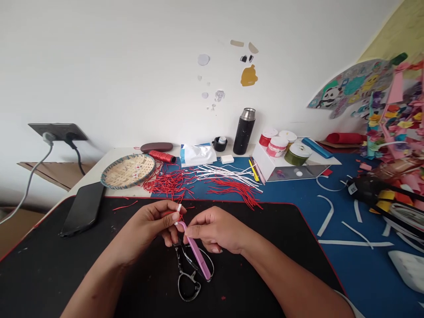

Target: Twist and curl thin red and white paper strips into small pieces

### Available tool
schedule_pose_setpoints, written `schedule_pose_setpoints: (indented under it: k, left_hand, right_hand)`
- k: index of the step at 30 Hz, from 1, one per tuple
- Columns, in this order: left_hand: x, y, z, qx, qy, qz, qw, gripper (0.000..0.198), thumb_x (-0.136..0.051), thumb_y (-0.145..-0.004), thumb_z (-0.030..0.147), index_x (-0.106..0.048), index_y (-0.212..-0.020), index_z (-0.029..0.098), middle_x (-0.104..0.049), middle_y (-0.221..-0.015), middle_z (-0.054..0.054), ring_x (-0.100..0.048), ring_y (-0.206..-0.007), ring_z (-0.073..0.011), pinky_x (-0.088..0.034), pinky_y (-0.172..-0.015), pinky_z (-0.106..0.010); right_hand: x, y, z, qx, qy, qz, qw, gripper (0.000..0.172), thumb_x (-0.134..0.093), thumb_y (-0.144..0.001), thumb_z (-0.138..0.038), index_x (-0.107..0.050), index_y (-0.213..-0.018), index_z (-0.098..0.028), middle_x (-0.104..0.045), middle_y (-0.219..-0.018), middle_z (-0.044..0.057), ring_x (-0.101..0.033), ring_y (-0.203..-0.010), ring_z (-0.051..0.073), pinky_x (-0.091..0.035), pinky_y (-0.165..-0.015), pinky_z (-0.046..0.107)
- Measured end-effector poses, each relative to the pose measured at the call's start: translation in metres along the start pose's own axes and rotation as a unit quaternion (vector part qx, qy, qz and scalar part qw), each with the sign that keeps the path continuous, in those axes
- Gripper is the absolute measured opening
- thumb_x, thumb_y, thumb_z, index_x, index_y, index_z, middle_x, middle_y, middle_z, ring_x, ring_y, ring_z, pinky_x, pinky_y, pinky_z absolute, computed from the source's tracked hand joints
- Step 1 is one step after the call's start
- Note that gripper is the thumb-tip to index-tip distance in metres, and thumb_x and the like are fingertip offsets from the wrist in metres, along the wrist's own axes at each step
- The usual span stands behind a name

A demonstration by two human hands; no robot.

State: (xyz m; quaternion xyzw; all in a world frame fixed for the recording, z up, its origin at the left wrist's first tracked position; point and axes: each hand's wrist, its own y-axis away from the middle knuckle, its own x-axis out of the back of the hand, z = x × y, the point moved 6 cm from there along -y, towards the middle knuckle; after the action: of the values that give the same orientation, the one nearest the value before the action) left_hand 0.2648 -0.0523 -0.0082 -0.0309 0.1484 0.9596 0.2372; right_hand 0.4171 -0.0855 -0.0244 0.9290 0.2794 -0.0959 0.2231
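Your left hand [145, 229] pinches thin red paper strips [179, 216] with a white tip; your right hand [215, 229] grips a slim pink plastic stick [196, 251].

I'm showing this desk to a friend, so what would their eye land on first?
First, the left hand and right hand at centre, meeting around a pink plastic tool above black-handled scissors. Behind them, red strips spill beside a woven bamboo tray. At far right rises a colourful paper craft display.

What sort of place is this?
Probably a home paper-craft desk: loose red paper strips and white strips lie beside a woven bamboo tray, scissors rest on a black desk mat, and colourful paper decorations stand at right.
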Motion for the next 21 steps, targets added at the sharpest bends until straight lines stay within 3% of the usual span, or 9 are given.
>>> schedule_pose_setpoints:
  k: [4, 10, 16, 21]
  left_hand:
    - [-0.003, 0.001, 0.001, 0.012, -0.031, -0.018, 0.999, 0.041, -0.083, -0.083, 0.056, -0.069, -0.087, 0.017, -0.077, -0.068, -0.007, -0.069, -0.052, -0.0176, -0.053, -0.046, -0.024]
    - [-0.007, 0.003, -0.002, 0.029, -0.045, -0.033, 0.998, 0.045, -0.077, -0.086, 0.061, -0.062, -0.085, 0.019, -0.076, -0.067, -0.007, -0.064, -0.046, -0.0146, -0.046, -0.04, -0.019]
    - [-0.011, 0.005, 0.0, 0.027, 0.01, -0.044, 0.999, 0.038, -0.074, -0.091, 0.056, -0.061, -0.09, 0.02, -0.071, -0.059, -0.002, -0.056, -0.037, -0.0111, -0.036, -0.034, -0.016]
    - [-0.009, 0.007, 0.0, 0.018, 0.024, -0.061, 0.998, 0.037, -0.074, -0.093, 0.054, -0.061, -0.099, 0.021, -0.075, -0.066, -0.004, -0.06, -0.041, -0.0123, -0.039, -0.036, -0.017]
  right_hand:
    - [0.001, -0.001, 0.003, -0.003, -0.029, -0.009, 1.0, 0.033, -0.082, -0.085, -0.044, -0.072, -0.078, -0.013, -0.037, -0.041, -0.012, -0.031, -0.033, 0.004, -0.025, -0.036, 0.019]
    - [0.001, -0.002, 0.003, 0.004, -0.042, -0.024, 0.999, 0.037, -0.082, -0.086, -0.047, -0.071, -0.076, -0.013, -0.038, -0.041, -0.012, -0.034, -0.032, 0.004, -0.025, -0.036, 0.019]
    - [0.0, 0.0, 0.002, 0.005, -0.06, -0.036, 0.998, 0.034, -0.08, -0.088, -0.045, -0.073, -0.079, -0.012, -0.038, -0.041, -0.012, -0.035, -0.032, 0.004, -0.024, -0.037, 0.019]
    - [0.0, 0.001, 0.002, 0.001, -0.074, -0.037, 0.997, 0.032, -0.08, -0.088, -0.043, -0.074, -0.08, -0.012, -0.037, -0.04, -0.012, -0.034, -0.032, 0.004, -0.022, -0.037, 0.019]
